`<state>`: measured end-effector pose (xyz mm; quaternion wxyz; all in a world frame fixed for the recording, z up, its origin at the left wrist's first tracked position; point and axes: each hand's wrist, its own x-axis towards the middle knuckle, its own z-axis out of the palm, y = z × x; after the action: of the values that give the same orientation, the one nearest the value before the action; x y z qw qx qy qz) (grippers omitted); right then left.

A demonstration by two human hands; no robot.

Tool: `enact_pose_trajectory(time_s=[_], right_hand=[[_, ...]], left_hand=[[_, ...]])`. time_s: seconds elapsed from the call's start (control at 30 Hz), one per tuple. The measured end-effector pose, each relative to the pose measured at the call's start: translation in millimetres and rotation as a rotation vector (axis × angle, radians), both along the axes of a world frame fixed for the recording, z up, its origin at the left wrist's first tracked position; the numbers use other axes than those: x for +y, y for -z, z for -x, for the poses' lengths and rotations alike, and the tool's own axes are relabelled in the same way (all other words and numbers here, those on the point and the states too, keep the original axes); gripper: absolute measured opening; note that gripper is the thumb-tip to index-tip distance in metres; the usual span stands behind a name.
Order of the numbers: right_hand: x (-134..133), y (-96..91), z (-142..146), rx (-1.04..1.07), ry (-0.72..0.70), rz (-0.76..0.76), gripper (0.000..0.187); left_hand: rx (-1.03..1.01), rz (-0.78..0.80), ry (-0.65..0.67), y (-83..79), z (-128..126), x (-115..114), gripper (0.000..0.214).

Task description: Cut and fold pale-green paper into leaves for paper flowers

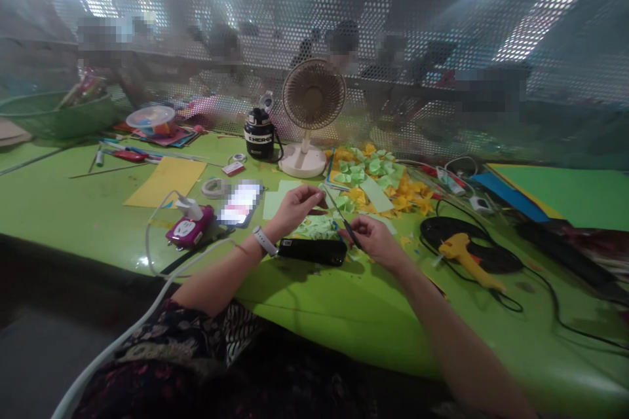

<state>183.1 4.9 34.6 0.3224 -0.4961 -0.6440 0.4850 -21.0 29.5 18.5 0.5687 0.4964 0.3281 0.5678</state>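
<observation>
Holding a thin tool (343,217) between both hands above the green bench (339,314).
Left hand (295,209): grip together at the tool's tip; any held item is too small to tell. Beneath it, pale green paper pieces (314,228) lie loose. Right hand (376,240): grip clamped on the tool. Further right, finished green and yellow paper flowers (378,183) lie heaped, then a yellow glue gun (464,258).

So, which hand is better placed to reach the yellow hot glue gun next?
Right, probably: the right hand is nearer the yellow hot glue gun, on that side of the table, though it must first release the black-handled scissors. The left hand is farther away.
</observation>
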Motion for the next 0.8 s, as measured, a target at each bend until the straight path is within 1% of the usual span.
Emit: enact_pose_trajectory(time_s=[0.27,0.4,0.5,0.6,0.8], right_hand=[[3,6.9,-3,-0.012,-0.025,-0.042,0.058],[3,7.5,-3,-0.018,-0.011,-0.027,0.057],[2,8.0,-1,-0.034,0.0,0.006,0.057],[3,10.6,0,-0.043,0.004,0.048,0.058],[7,15.6,-2,-0.065,-0.006,0.067,0.058]], left_hand=[[-0.002,0.012,0.017,1.0,1,1,0.036],[-0.094,0.063,-0.005,-0.4,2,0,0.029],[-0.218,0.172,0.059,-0.5,2,-1,0.032],[-0.276,0.245,0.146,1.3,2,-1,0.033],[-0.32,0.27,0.143,5.7,-1,-1,0.027]])
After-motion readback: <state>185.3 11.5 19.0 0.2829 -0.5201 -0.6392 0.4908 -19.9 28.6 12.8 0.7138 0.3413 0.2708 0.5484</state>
